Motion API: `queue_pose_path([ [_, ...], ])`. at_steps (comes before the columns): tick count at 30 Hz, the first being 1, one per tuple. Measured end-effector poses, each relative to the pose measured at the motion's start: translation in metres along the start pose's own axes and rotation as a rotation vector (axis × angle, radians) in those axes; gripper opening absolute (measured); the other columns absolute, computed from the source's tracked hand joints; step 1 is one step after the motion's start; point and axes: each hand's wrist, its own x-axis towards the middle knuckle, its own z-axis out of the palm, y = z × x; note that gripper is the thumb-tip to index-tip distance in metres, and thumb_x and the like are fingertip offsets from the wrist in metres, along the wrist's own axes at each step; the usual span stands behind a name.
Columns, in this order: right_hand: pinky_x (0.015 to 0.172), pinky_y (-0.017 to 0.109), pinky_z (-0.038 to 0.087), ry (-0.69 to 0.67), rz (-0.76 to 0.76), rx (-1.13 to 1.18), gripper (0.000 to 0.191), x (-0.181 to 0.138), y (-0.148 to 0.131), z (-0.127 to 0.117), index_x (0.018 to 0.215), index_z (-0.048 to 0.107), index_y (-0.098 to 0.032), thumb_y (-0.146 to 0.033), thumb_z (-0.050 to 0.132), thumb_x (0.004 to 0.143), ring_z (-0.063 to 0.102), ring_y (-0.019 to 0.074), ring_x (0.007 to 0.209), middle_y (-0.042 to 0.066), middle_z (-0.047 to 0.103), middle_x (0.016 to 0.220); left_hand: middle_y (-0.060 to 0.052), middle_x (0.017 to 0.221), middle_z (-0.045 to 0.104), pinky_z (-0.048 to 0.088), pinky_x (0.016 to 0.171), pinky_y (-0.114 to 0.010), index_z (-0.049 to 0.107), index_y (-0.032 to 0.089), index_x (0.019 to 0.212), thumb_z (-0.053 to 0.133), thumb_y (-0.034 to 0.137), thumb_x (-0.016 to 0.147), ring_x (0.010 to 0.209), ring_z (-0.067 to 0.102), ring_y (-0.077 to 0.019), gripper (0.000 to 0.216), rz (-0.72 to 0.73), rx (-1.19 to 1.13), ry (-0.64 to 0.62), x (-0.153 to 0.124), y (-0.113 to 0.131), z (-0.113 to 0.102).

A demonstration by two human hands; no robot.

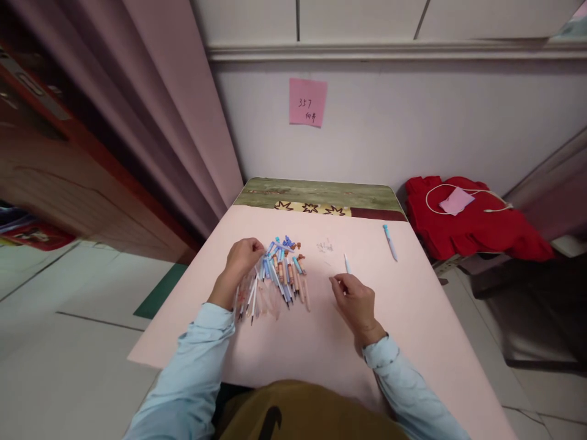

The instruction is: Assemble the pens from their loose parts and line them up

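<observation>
A pile of pen parts [284, 275] lies on the pink-covered table, with pale blue, lilac and peach barrels among it. My left hand [243, 260] is at the pile's upper left edge, its fingers pinched together; what they hold is hidden. Thin white refills [253, 299] with dark tips lie below that hand. To the right of the pile, my right hand [355, 299] has thumb and fingers drawn together, their contents too small to make out. Just beyond its knuckles shows a white and light blue pen part [347, 264]; whether the hand touches it I cannot tell.
Small blue caps [288, 242] and brown caps [299, 245] sit behind the pile. Tiny clear pieces [325, 245] form a small heap. A blue-topped pen [389, 242] lies near the right edge. Red cloth [472, 226] with a white cable is beside the table.
</observation>
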Motion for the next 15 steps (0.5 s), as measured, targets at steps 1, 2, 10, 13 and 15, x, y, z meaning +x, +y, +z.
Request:
queue_pose_path([
  [1,0.060,0.021,0.038,-0.008,-0.013,0.007,0.034,-0.002,-0.002,-0.004,0.086,0.071,-0.019,-0.040,0.047,0.098,0.062,0.0111,0.063,0.003,0.070,0.074,-0.003,0.081,0.073,0.042,0.067,-0.026,0.070,0.020,0.078,0.059,0.028,0.076,0.077,0.063,-0.0181,0.013,0.002,-0.015,-0.021,0.005,-0.004,0.001],
  [2,0.060,0.020,0.038,-0.014,-0.023,0.014,0.033,-0.003,-0.003,-0.008,0.086,0.071,-0.019,-0.040,0.047,0.098,0.062,0.0109,0.062,0.003,0.070,0.074,-0.003,0.081,0.073,0.042,0.066,-0.026,0.070,0.020,0.078,0.059,0.027,0.075,0.076,0.063,-0.0177,0.013,0.002,-0.029,-0.033,0.009,-0.007,0.002],
  [10,0.057,0.021,0.041,-0.014,0.091,0.075,0.032,-0.009,0.000,-0.026,0.082,0.069,-0.019,-0.041,0.050,0.096,0.057,0.0109,0.055,0.001,0.065,0.067,-0.003,0.077,0.071,0.042,0.066,-0.026,0.068,0.019,0.074,0.059,0.028,0.074,0.075,0.063,-0.0177,0.013,-0.010,-0.093,-0.070,0.030,-0.028,0.009],
  [13,0.057,0.022,0.041,0.010,0.132,0.113,0.031,-0.006,-0.001,-0.028,0.082,0.069,-0.019,-0.041,0.052,0.094,0.054,0.0109,0.054,0.000,0.062,0.064,-0.003,0.076,0.071,0.043,0.066,-0.026,0.068,0.019,0.074,0.059,0.031,0.073,0.076,0.063,-0.0183,0.015,-0.009,-0.107,-0.101,0.029,-0.028,0.012],
  [15,0.057,0.022,0.041,0.050,0.166,0.128,0.029,-0.003,0.001,-0.031,0.082,0.069,-0.019,-0.041,0.054,0.093,0.053,0.0111,0.054,0.000,0.062,0.064,-0.002,0.075,0.070,0.042,0.065,-0.026,0.067,0.019,0.073,0.058,0.033,0.073,0.074,0.062,-0.0181,0.016,-0.002,-0.094,-0.101,0.027,-0.029,0.012],
])
